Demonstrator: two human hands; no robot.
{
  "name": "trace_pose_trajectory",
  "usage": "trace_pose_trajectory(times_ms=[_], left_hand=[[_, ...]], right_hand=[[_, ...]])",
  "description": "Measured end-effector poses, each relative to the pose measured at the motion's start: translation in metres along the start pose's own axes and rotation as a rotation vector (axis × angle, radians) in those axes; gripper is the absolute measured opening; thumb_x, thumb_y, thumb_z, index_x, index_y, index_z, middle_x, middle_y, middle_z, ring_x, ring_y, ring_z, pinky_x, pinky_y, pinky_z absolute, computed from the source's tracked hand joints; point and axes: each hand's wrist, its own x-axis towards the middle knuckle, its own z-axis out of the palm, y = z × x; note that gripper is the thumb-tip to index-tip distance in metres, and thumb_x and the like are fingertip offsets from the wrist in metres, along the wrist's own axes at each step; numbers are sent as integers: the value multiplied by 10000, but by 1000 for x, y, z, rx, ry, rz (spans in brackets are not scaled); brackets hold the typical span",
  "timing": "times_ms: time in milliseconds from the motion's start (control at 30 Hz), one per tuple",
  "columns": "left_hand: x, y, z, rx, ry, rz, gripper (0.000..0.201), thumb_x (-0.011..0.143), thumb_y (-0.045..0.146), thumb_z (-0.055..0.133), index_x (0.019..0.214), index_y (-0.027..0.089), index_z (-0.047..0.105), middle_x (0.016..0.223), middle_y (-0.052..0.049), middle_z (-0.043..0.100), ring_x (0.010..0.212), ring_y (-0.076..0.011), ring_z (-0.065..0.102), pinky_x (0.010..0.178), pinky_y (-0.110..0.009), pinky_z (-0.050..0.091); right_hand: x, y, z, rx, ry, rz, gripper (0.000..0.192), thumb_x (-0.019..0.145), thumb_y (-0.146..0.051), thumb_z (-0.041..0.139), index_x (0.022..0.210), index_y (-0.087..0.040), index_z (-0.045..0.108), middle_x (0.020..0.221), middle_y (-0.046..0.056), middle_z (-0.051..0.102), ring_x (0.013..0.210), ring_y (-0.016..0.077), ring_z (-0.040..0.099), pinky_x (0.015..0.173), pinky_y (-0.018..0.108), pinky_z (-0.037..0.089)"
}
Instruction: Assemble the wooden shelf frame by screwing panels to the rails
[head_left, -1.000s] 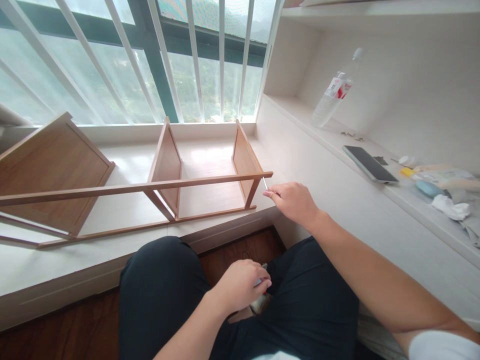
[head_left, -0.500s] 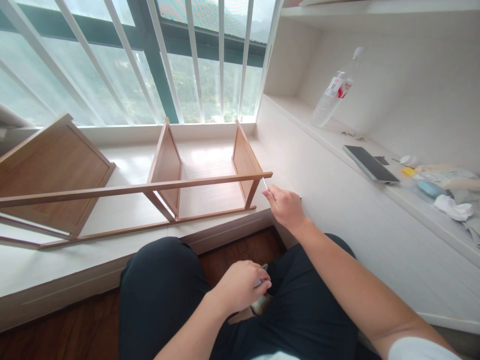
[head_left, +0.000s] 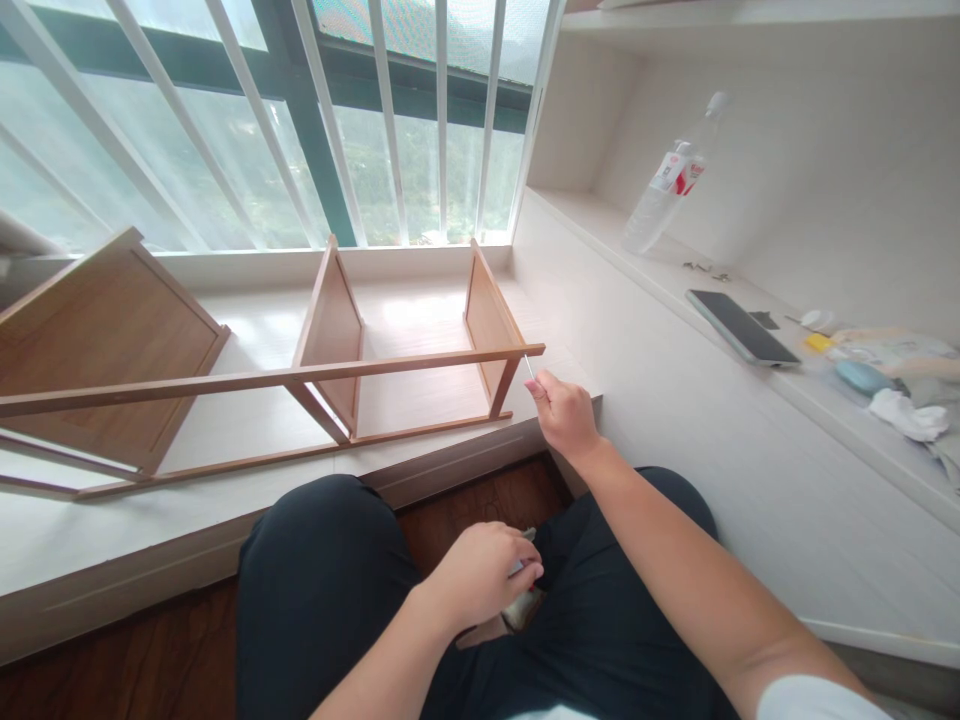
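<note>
Up at the frame's end, the right hand [head_left: 566,415] pinches a thin metal tool [head_left: 529,368] against the top rail of the wooden shelf frame [head_left: 330,340] lying just left of it; the left hand [head_left: 480,575] (down in the lap) is closed around a small object [head_left: 519,605], too hidden to identify.

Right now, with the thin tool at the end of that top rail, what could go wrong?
The thin metal rod pinched by the right hand could slip off the top rail's end. The light wooden shelf frame lies on its side near the white ledge edge; pushing might shift it. Small items in the left hand could drop.
</note>
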Motion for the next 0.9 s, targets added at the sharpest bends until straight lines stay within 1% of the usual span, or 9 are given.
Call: trace_pose_trajectory(times_ms=[200,367,533,667,800,900], left_hand=[[-1,-1,3,-1,-4,9,184,1006,297,637,968,233,805,938,-8,788,877,-233,707,829,-315,513],[0,-2,4,4,0,0,180,1004,302,640,967,236,804,936,-8,787,877,-234,708,825,-318,513],[0,0,1,5,-12,-11,190,1006,294,631,971,236,808,937,-17,789,883,-236,709,831,-318,514],[0,3,-1,4,-19,-13,181,999,277,637,966,235,811,932,-14,789,878,-235,709,823,-317,514],[1,2,1,2,-12,-8,174,997,275,644,957,232,807,922,-8,786,872,-232,708,818,-314,512],[2,1,2,5,-11,-7,174,999,285,645,957,231,805,928,-8,787,873,-233,707,823,-317,512]], right_hand=[[-1,2,7,148,37,11,524,1089,-566,251,706,-243,405,535,5,477,490,168,407,566,308,233],[0,1,10,240,51,29,504,1080,-565,291,695,-248,362,537,0,467,490,160,402,559,300,251],[-1,1,13,289,69,40,496,1073,-574,297,693,-255,299,530,-12,430,481,156,387,553,298,264],[-2,1,17,323,81,50,487,1073,-569,305,700,-257,297,534,-14,434,476,155,404,550,298,279],[-2,1,20,363,85,65,482,1075,-560,321,701,-255,320,544,-6,470,488,157,444,559,299,306],[-3,-1,20,406,77,91,497,1068,-581,337,693,-255,332,542,-12,464,489,155,447,557,299,319]])
